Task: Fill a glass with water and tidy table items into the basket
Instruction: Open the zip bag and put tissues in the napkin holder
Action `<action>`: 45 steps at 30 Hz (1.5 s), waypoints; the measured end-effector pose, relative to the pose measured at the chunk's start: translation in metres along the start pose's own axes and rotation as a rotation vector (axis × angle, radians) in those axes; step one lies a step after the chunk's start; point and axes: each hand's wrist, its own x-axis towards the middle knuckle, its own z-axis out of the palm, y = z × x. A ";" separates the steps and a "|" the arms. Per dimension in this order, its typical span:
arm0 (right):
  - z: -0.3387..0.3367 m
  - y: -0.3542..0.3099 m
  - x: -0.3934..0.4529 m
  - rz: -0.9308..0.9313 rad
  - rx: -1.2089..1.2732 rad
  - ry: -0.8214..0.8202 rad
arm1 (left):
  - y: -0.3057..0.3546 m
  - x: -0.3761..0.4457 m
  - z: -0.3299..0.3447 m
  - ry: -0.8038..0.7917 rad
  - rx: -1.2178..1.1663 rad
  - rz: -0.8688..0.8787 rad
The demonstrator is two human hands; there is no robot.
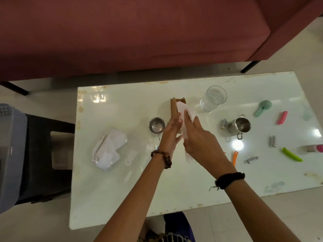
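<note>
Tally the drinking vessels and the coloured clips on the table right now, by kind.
Clear glass: 1
Steel cups: 2, left and right
Coloured clips: 3, pink, green, orange
Total: 6

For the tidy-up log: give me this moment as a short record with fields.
surface: white table
left hand: on the brown holder
right hand: holding white paper at the holder
glass: upright, right of holder
steel cups: one left of hands, one right
loose items: green clip, pink clip
</note>
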 end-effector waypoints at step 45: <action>0.076 0.099 0.123 0.230 0.931 0.016 | -0.019 0.120 0.010 0.345 0.995 0.044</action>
